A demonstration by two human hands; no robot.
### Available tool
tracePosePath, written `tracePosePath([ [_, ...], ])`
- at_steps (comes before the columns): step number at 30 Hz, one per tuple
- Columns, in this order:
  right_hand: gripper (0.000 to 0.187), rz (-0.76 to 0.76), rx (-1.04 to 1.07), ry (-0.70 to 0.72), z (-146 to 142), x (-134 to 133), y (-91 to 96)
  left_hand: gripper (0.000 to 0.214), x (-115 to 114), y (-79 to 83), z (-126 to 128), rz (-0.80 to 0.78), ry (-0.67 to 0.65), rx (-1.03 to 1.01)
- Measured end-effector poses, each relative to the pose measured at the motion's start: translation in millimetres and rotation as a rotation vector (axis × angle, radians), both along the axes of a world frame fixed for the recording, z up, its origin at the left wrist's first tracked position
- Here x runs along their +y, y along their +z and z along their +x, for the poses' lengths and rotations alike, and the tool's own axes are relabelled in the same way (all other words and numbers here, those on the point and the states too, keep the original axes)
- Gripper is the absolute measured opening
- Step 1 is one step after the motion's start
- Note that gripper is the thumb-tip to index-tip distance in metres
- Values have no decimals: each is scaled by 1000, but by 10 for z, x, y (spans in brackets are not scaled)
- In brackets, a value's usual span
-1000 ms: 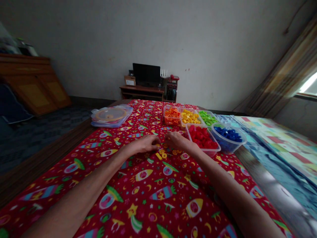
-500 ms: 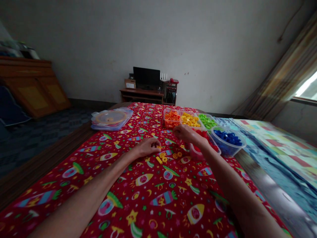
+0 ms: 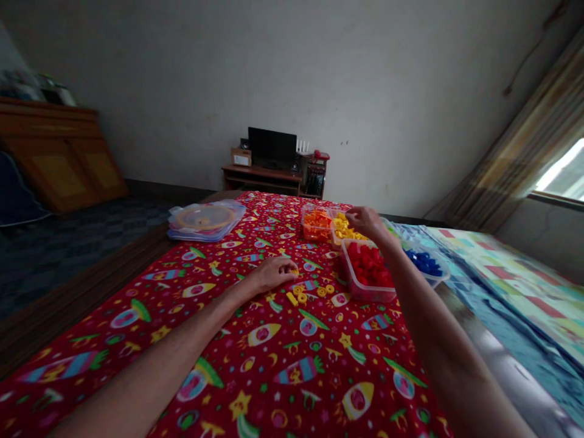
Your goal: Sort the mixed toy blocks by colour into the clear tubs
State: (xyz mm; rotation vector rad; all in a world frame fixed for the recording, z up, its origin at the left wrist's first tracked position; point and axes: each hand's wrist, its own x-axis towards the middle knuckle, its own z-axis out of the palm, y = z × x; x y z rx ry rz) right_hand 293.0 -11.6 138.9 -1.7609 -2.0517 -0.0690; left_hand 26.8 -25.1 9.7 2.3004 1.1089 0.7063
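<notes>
My left hand (image 3: 275,274) rests on the red patterned cloth (image 3: 260,359), its fingers closed around a small yellow piece (image 3: 295,273). Just to the right of those fingertips lie several loose yellow pieces (image 3: 302,298), some round with a hole, one a short bar. My right hand (image 3: 366,220) hovers over the tub of yellow pieces (image 3: 343,227), fingers curled downward; whether anything is in them is hidden. Below that forearm stands a tub of red pieces (image 3: 368,266).
A tub of orange pieces (image 3: 316,222) stands left of the yellow one, a tub of blue pieces (image 3: 424,263) to the right. Stacked plastic lids (image 3: 205,219) lie at the far left of the cloth. A monitor (image 3: 272,147) stands on a desk behind.
My right hand has moved right and away from me, from beside the red tub to above the yellow tub. The left hand has stayed in place with the yellow piece.
</notes>
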Motion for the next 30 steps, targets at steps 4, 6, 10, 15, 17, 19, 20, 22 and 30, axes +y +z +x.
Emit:
tracePosePath([
  [4,24,-64,50,252,-427,-351,-352,32,41,-59,-9,-57,1,-51],
  [6,20,-105,13,380,-636,-455,-519,34,56,-77,-17,-84,-1,-83],
  [10,16,-119,-22,548,-886,-527,-736,31,59,-51,-25,-122,5,-95],
  [15,20,-118,-20,538,-917,-513,-840,35,27,-3,-11,-98,60,-40],
  [17,20,-129,-38,491,-869,-510,-816,40,16,-1,-7,-116,61,-56],
  [19,22,-145,-63,438,-782,-521,-745,46,6,2,-7,-163,50,-84],
  [20,22,-163,-77,415,-727,-533,-697,48,1,8,-8,-181,45,-94],
  [22,22,-225,-104,403,-609,-575,-594,49,-10,26,-9,-182,42,-93],
  [30,17,-520,-331,522,-550,-849,-469,45,-8,18,-23,-99,30,-73],
])
